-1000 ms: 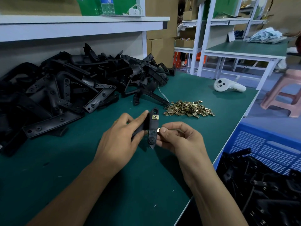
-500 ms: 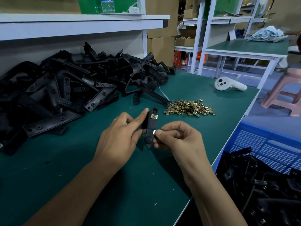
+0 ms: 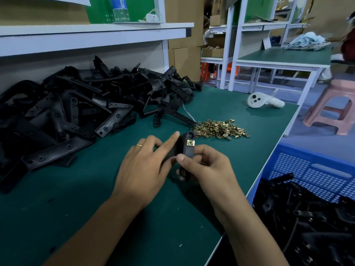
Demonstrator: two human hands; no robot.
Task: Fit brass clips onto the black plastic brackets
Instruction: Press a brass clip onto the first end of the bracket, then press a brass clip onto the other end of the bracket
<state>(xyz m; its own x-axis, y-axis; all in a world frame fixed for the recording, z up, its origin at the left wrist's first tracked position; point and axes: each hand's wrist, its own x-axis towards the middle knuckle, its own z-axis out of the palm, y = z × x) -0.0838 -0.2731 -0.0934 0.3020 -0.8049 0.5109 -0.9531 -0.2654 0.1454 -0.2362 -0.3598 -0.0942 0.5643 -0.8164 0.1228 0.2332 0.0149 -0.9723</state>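
Bracket (image 3: pixel 187 148) upright between hands: left hand (image 3: pixel 143 169) grips its side, right hand (image 3: pixel 207 167) pinches lower part; clip (image 3: pixel 190 143) fitted near top.

Green table (image 3: pixel 96 208). Left hand (image 3: pixel 142 169) grips a black bracket (image 3: pixel 187 148) above the table, index finger straight along its side. One brass clip (image 3: pixel 190 143) seated near the bracket's upper end. Right hand (image 3: pixel 207 167) pinches the bracket lower down, thumb on its face; any clip under the thumb is hidden. Pile of loose brass clips (image 3: pixel 221 129) beyond the hands. Heap of black brackets (image 3: pixel 80 112) left. White controller (image 3: pixel 263 100) far right. Blue crate (image 3: pixel 315 169) of black parts beside the table.
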